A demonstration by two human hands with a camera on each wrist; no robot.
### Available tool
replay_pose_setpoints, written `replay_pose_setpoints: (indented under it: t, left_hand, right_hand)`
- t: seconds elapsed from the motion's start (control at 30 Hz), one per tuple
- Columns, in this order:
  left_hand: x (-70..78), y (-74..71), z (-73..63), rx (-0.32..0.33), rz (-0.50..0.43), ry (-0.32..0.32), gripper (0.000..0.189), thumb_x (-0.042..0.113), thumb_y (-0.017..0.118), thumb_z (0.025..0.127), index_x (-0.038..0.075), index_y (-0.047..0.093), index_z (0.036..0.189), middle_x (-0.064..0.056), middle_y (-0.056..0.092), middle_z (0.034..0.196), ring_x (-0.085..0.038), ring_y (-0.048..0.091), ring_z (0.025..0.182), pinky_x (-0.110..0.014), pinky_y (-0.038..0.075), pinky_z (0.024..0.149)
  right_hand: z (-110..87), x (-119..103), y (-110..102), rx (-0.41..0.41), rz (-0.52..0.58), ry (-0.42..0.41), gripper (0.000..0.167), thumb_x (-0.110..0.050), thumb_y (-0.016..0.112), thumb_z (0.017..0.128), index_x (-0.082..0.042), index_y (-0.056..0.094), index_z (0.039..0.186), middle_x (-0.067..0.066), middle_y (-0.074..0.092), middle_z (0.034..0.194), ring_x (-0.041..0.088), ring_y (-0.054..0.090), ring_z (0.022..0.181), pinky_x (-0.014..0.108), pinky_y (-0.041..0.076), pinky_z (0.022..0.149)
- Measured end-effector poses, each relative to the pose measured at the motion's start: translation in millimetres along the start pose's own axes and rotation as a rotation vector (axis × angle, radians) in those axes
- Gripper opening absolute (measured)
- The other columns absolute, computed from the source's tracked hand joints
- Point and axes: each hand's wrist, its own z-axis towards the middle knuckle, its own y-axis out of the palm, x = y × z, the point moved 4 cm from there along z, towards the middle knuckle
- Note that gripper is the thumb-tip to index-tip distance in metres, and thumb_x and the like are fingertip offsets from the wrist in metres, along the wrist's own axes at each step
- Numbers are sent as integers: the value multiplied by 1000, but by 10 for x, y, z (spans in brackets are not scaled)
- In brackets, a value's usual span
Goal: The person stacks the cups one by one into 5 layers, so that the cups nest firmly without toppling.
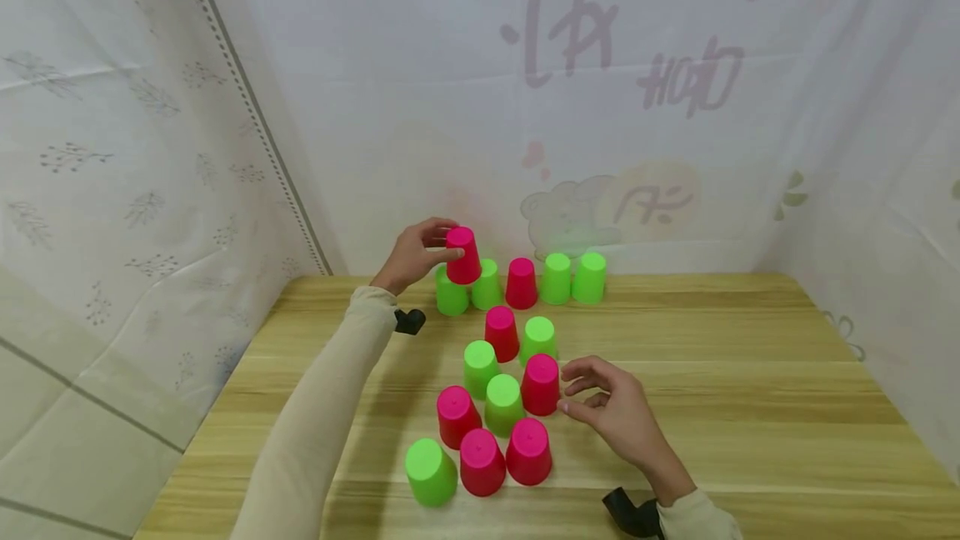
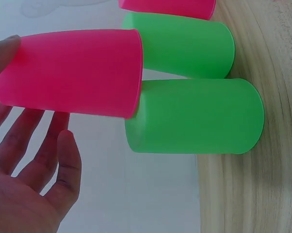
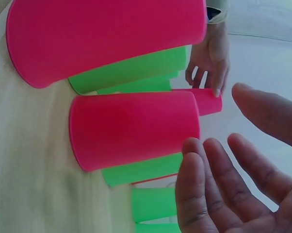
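At the back left my left hand [image 1: 412, 257] pinches an upside-down pink cup [image 1: 462, 256] between thumb and fingers. In the left wrist view that pink cup [image 2: 71, 73] is held over the near ends of two green cups [image 2: 194, 116] standing at the back. My right hand [image 1: 611, 411] hovers beside a pink cup [image 1: 541, 385] in the middle group, its fingers loosely bent and holding nothing. The right wrist view shows a small gap between the right thumb and fingers [image 3: 243, 189], with a standing pink cup [image 3: 136, 128] just past the fingertips.
Along the table's back edge stand a pink cup [image 1: 521, 283] and green cups [image 1: 589, 277]. Several more upside-down cups, such as a green cup [image 1: 431, 472] and a pink cup [image 1: 482, 462], stand close together toward the front of the wooden table [image 1: 750, 407]. A cloth [image 1: 420, 107] hangs behind.
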Motion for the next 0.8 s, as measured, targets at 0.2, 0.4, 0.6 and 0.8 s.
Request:
replay_pose_setpoints:
  t: [0.2,0.4,0.6,0.8]
  left_hand:
    - [-1,0,-4,-12,-4,-9,54,21,73,92,13,52,141,-15,58,142,-36,57,130,-51,53,104]
    - [-12,-17,-58,-13,-9,0,58,20,73,91,11,50,143,-16,57,144,-37,55,133,-51,51,107]
    - [-195,-42,-218,85,-60,8,56,17,71,93,6,49,143,-18,57,143,-36,56,133,-51,49,109]
    - [-404,-2,-494,135,-81,10,43,14,69,94,2,57,134,-22,63,134,-33,62,123,-44,54,103]
  right_hand:
    - [52,35,59,40,26,3,38,-8,82,81,-9,67,117,17,66,117,25,66,99,24,58,73]
    - [91,76,112,66,16,17,42,-11,84,79,-11,67,118,11,67,118,26,59,103,23,55,75]
    - [136,133,190,85,9,22,52,-15,87,77,-15,65,124,5,66,124,32,57,118,26,53,82]
    - [177,190,239,108,-10,13,55,-15,86,78,-18,63,128,3,65,127,28,57,121,27,53,85]
